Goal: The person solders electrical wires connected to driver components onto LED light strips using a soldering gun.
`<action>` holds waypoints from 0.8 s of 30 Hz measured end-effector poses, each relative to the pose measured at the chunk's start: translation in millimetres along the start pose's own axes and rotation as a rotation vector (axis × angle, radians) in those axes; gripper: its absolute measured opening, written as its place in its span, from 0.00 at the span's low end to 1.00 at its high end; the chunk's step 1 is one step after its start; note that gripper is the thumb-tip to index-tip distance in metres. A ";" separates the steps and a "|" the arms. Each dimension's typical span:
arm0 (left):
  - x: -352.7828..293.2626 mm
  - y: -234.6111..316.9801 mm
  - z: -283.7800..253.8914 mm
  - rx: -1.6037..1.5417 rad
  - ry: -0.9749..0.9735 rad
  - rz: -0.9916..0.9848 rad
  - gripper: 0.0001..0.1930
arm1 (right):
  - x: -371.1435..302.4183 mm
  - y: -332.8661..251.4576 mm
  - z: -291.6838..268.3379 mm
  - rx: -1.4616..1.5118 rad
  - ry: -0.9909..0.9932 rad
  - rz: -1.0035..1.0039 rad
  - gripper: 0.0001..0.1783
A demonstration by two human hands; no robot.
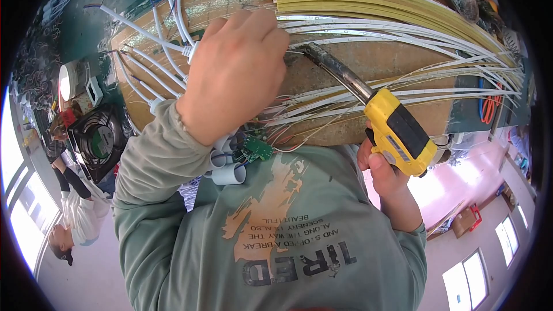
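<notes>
My right hand [383,170] is wrapped round the handle of a yellow and black soldering gun [400,129]. Its dark metal tip points up and left, close to a thin white strand beside my other hand. My left hand [236,72] is closed, back of the hand upward, over the brown work board [360,60]; whatever its fingers pinch is hidden beneath. White LED strips [368,29] run rightward from there, with a stack of yellow strips [357,1] behind them. Several white cables [141,29] with bare coloured wire ends fan out to the left.
Below my left wrist lie a small green circuit board [257,148] and pale plastic tubes [228,174]. A black fan [95,141] stands at the left edge, near another person [80,213]. Orange cable [489,108] hangs at the right.
</notes>
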State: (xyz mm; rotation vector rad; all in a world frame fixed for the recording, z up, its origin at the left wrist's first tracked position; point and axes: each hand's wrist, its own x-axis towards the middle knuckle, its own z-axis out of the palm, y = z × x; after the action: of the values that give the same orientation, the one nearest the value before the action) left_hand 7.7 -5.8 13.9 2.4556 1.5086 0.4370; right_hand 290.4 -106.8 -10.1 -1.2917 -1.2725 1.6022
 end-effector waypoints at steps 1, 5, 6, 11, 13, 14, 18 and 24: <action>-0.2 0.6 0.7 -0.001 0.001 -0.004 0.06 | 0.1 0.0 0.1 0.000 0.000 -0.001 0.36; -0.4 -0.3 2.4 -0.005 0.003 -0.002 0.06 | -0.1 -0.1 -0.3 0.002 0.001 -0.003 0.36; -0.3 -0.7 2.6 -0.018 0.017 0.005 0.06 | -0.2 -0.5 -0.9 -0.001 -0.005 0.002 0.36; -0.5 -0.5 3.5 0.011 0.002 0.017 0.06 | 0.4 -1.7 -3.2 0.004 -0.023 0.012 0.36; -0.7 -1.0 3.5 0.016 0.011 0.028 0.06 | 1.3 -2.3 -3.3 0.023 -0.027 -0.001 0.36; -0.9 -1.1 3.5 0.040 -0.002 0.028 0.06 | 1.9 -2.6 -3.2 0.029 -0.029 -0.005 0.36; -0.8 -0.2 4.2 0.039 0.007 0.030 0.07 | 4.1 -3.5 -2.4 0.057 -0.003 0.013 0.35; -1.0 -0.2 5.0 0.045 0.006 0.036 0.07 | 7.0 -5.4 -2.0 0.060 -0.015 0.034 0.32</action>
State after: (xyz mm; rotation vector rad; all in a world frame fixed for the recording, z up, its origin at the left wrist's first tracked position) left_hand 9.0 -6.8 9.1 2.5212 1.4946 0.4217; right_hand 290.3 -98.3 -6.8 -1.2728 -1.2088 1.6643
